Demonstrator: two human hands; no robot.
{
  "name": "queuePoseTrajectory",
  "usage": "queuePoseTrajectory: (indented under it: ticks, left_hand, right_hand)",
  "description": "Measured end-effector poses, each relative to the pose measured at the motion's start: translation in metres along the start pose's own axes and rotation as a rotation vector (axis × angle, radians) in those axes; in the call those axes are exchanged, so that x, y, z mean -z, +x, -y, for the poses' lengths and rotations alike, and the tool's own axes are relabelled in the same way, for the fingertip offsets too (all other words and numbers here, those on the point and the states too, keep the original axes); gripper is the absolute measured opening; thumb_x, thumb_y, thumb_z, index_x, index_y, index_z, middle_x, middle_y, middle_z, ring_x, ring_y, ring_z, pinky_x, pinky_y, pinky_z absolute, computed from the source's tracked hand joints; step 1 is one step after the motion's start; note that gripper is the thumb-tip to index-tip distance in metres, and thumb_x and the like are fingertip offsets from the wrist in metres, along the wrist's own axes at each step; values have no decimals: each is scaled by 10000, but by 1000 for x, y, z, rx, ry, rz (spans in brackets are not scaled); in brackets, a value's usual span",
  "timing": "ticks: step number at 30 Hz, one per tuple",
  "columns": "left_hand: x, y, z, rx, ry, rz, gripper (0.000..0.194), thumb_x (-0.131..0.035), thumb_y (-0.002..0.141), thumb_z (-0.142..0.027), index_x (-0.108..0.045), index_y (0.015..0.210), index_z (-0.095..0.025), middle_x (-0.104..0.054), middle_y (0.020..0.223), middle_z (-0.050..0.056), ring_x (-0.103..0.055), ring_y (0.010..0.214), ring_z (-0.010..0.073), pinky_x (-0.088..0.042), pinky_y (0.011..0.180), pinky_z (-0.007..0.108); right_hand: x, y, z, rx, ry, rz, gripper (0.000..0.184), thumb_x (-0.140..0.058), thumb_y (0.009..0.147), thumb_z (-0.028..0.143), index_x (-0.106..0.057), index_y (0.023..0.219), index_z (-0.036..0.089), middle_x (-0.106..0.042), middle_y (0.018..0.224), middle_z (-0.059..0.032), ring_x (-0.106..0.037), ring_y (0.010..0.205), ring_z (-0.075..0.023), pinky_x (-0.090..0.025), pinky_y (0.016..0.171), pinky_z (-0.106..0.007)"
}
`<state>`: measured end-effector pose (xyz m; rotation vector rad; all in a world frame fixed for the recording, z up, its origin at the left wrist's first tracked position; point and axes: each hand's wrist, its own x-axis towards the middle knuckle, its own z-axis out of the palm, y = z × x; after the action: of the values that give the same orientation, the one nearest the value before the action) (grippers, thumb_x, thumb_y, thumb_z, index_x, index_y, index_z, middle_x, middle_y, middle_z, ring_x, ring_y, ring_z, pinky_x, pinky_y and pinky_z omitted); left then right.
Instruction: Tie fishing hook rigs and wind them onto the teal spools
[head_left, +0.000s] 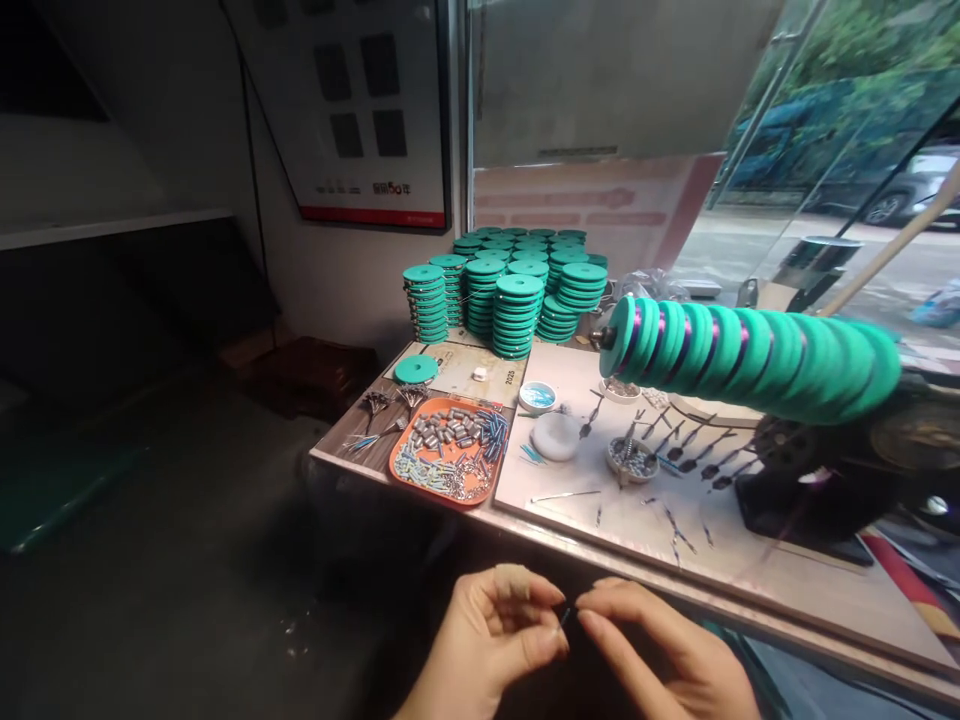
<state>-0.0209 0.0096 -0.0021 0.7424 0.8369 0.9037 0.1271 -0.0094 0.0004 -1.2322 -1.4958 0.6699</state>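
In front of the table's near edge, my left hand [495,635] pinches a small dark, thin piece [565,617] between thumb and fingers. A light strip is wrapped round one of its fingers. My right hand [660,640] meets it from the right, thumb and forefinger pressed together close to the piece's upper end; whether a fine line runs into that pinch I cannot make out. Beyond them on the pale board [577,535] lie several small dark tackle-like pieces [675,530] and a thin metal needle-like tool [566,496].
An orange tray [397,475] holds metal cylinders and small tubes. Green foam spools [517,290] are stacked behind it. More green spools [735,350] sit on a machine's shaft at right. White bowls [538,408] and a round white pad [555,437] stand on the board.
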Motion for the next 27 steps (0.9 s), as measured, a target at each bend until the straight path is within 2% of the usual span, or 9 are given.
queuePoseTrajectory:
  ticks: [4, 8, 10, 13, 15, 18, 21, 24, 27]
  left_hand:
    - [1, -4, 3, -50, 9, -21, 289, -737, 571, -179, -608, 829, -152, -594, 599, -23, -519, 566, 42, -380, 574, 140]
    - [3, -5, 1, -43, 77, 28, 313, -708, 612, -173, -572, 894, -178, -573, 623, -36, -511, 599, 48, -383, 622, 160]
    - [4, -4, -1, -61, 164, 64, 331, -700, 610, -166, -574, 916, -181, -585, 705, -12, -529, 681, 83, -395, 663, 194]
    - [2, -2, -6, -131, 328, 48, 377, -704, 570, -130, -596, 929, -173, -596, 822, 26, -525, 763, 126, -396, 670, 218]
    - [1, 0, -9, -134, 372, 14, 333, -692, 585, -138, -609, 907, -163, -602, 748, 18, -518, 690, 109, -391, 637, 214]
    - [-2, 3, -10, -55, 302, -10, 251, -684, 607, -168, -605, 844, -138, -582, 616, -6, -508, 578, 80, -399, 601, 210]
    - [1, 5, -7, 6, 195, -18, 274, -687, 606, -176, -574, 850, -120, -594, 622, 3, -535, 556, 84, -423, 579, 216]
    - [10, 5, -7, 0, 212, 25, 245, -616, 686, -219, -561, 900, -113, -617, 733, 57, -582, 702, 147, -450, 571, 233]
    - [24, 5, -12, -54, 398, 46, 197, -547, 730, -222, -570, 902, -130, -606, 871, 86, -566, 850, 201, -465, 555, 246]
  right_hand:
    - [5, 3, 1, 64, -89, 137, 97, -559, 765, 256, -627, 706, 220, -644, 680, 8, -608, 670, -142, -467, 651, -183]
    - [7, 5, 5, 66, -141, 262, 155, -485, 809, 241, -575, 692, 192, -604, 638, -3, -579, 598, -135, -463, 559, -193]
    - [6, 4, 5, 66, -150, 283, 156, -460, 821, 224, -546, 696, 188, -592, 643, -7, -567, 584, -131, -454, 529, -193]
    - [2, 1, 4, 93, -167, 251, 143, -454, 822, 208, -533, 705, 190, -585, 652, -11, -560, 595, -133, -453, 539, -201]
    - [-1, 0, 4, 104, -176, 218, 150, -452, 823, 212, -533, 699, 191, -573, 634, -10, -549, 577, -132, -445, 520, -203]
    - [-1, -1, 2, 116, -180, 202, 153, -454, 820, 212, -532, 690, 190, -562, 617, -4, -543, 556, -129, -438, 502, -200]
    - [5, -1, 2, 110, -192, 205, 124, -469, 816, 199, -538, 713, 188, -578, 643, -3, -560, 577, -128, -453, 532, -198]
    - [12, -2, 1, 87, -218, 174, 109, -488, 815, 219, -547, 729, 187, -583, 656, -9, -565, 587, -132, -458, 533, -195]
    - [17, -4, 1, 63, -234, 134, 125, -498, 812, 251, -558, 721, 190, -580, 646, -8, -563, 585, -133, -454, 525, -192]
